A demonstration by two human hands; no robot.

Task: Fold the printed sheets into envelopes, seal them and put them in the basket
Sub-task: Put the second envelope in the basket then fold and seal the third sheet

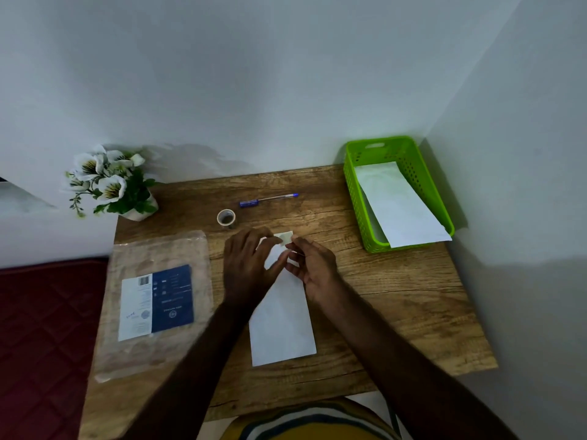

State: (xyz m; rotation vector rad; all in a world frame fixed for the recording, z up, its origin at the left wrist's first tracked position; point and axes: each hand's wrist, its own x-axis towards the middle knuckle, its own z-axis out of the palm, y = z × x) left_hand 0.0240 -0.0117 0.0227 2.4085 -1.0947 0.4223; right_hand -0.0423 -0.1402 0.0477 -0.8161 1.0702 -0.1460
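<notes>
**Both hands at the far end of a white envelope**

A long white paper envelope (281, 325) lies flat near the middle of the wooden table (397, 312), its length running away from the person. Both hands meet at its far end. The left hand (246, 265) lies over the envelope's far left corner, fingers curled down onto the paper. The right hand (313, 265) sits at the far right edge, its thumb and forefinger pinching a small pale piece of tape (286, 238) that reaches just past the envelope's end.

A small roll of clear tape (226, 218) stands just beyond the hands, and a blue ballpoint pen (268, 200) lies further back. The green perforated plastic basket (355, 185) sits in the far right corner, well apart from the hands, holding another white envelope (400, 204) that overhangs its near rim. A clear plastic packet with a blue and white label (155, 303) lies to the left. A white pot of artificial white flowers (109, 182) stands at the far left corner.
</notes>
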